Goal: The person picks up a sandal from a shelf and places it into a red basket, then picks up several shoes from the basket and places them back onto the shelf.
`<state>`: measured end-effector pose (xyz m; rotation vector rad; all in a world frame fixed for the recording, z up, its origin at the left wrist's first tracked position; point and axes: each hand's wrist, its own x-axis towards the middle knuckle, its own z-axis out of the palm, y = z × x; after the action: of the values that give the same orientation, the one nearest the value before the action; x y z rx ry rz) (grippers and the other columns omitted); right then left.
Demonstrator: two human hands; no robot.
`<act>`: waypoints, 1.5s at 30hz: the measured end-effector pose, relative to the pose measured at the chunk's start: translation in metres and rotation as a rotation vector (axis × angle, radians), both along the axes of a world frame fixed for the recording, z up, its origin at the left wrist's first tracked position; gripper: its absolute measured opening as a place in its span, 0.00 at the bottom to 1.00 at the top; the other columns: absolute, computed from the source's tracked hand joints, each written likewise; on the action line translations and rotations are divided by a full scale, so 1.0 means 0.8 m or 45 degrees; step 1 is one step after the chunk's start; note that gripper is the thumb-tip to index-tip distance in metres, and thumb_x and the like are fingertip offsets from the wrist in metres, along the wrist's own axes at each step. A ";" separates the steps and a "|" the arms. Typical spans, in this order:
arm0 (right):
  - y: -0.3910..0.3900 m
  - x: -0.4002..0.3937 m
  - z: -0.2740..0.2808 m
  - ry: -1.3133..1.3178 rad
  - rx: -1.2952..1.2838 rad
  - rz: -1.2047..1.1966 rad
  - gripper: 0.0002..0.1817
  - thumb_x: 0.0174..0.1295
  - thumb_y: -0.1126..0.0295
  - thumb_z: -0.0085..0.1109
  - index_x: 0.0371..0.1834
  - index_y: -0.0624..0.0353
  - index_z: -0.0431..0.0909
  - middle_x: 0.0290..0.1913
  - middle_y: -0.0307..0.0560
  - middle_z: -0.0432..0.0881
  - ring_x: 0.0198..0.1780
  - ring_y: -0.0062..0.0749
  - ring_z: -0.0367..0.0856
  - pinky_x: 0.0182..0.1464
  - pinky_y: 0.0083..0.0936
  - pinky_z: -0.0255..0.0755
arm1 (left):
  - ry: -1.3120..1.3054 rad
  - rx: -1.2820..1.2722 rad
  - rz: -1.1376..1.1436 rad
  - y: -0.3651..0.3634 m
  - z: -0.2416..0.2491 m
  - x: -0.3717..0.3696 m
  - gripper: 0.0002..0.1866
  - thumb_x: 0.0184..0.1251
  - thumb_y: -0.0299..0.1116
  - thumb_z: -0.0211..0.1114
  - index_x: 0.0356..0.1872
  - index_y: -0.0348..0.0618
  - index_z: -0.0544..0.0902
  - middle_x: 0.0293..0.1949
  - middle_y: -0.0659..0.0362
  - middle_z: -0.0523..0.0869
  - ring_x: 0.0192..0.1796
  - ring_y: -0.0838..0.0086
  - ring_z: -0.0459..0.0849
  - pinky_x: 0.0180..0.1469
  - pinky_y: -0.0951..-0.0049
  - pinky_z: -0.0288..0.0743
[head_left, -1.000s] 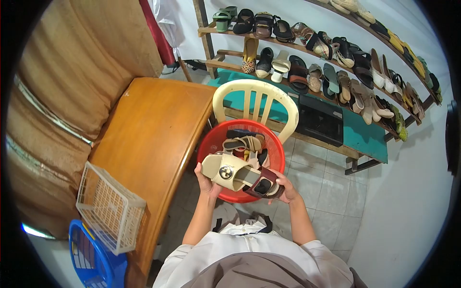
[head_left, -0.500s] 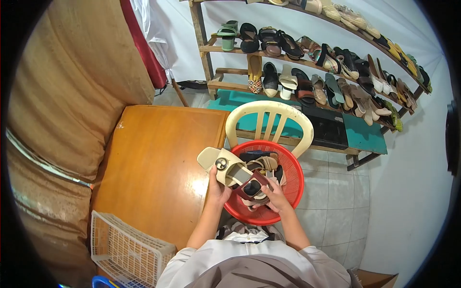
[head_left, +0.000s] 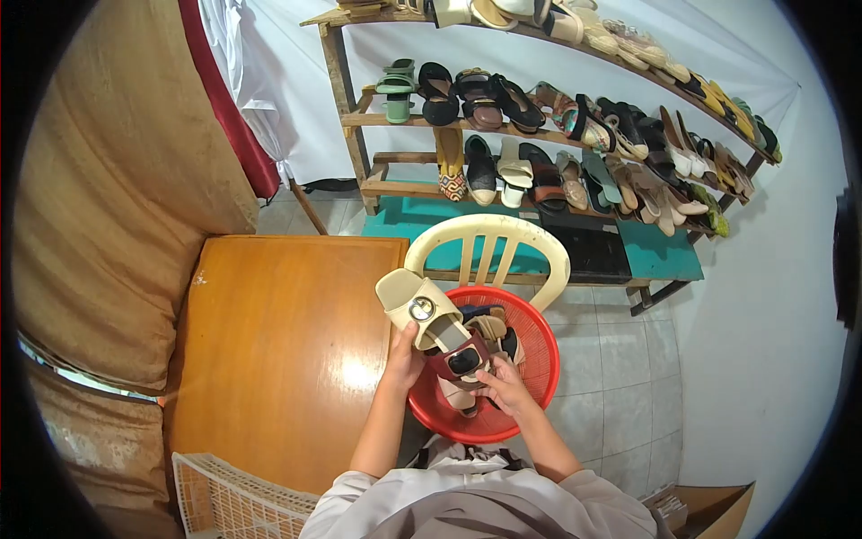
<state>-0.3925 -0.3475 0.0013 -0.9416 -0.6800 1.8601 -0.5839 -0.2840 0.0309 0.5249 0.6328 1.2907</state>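
Note:
My left hand (head_left: 406, 356) is closed on a cream slide sandal (head_left: 411, 298) with a round buckle, its toe pointing up and left. In my right hand (head_left: 505, 386) is a maroon sandal (head_left: 448, 362) with a dark square ornament. The two sandals meet and partly overlap above a red basket (head_left: 546, 359). Inside the basket lie several more shoes, among them a tan one (head_left: 486, 327) and a pale one (head_left: 456, 395); the held sandals hide part of the pile.
The basket rests on a cream plastic chair (head_left: 489, 225). To the left stands a wooden table (head_left: 278, 332) with a white plastic crate (head_left: 235, 499) at its near end. Ahead, a wooden rack (head_left: 337, 90) carries rows of shoes. An open cardboard box (head_left: 718, 510) is at lower right.
My view has tipped up, so the rack, chair and basket sit lower in the picture. Both hands keep hold of their sandals, and the maroon one has shifted slightly down and left.

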 end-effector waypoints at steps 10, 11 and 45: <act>0.113 -0.036 0.005 0.220 0.037 -0.068 0.18 0.60 0.69 0.54 0.52 0.58 0.64 0.46 0.47 0.76 0.44 0.34 0.78 0.39 0.25 0.74 | 0.147 -0.159 0.198 0.036 -0.042 -0.031 0.18 0.65 0.46 0.50 0.50 0.47 0.66 0.40 0.60 0.76 0.40 0.74 0.76 0.44 0.71 0.70; 0.127 -0.041 0.006 0.253 0.041 -0.090 0.18 0.60 0.69 0.54 0.52 0.58 0.64 0.46 0.48 0.76 0.43 0.35 0.79 0.39 0.25 0.74 | 0.176 -0.172 0.233 0.038 -0.045 -0.037 0.17 0.64 0.45 0.51 0.49 0.48 0.66 0.39 0.61 0.76 0.39 0.75 0.76 0.43 0.71 0.71; 0.566 -0.153 -0.074 0.403 -0.292 -0.556 0.20 0.57 0.72 0.57 0.52 0.53 0.65 0.48 0.49 0.72 0.43 0.47 0.76 0.39 0.28 0.79 | 2.455 0.187 0.457 0.096 -0.167 -0.070 0.24 0.49 0.37 0.60 0.52 0.47 0.73 0.53 0.57 0.74 0.62 0.63 0.64 0.65 0.53 0.47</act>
<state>-0.5146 0.1054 -0.0578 -0.8325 -0.0590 1.6572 -0.6398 -0.2076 -0.1030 1.8430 2.2580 0.7777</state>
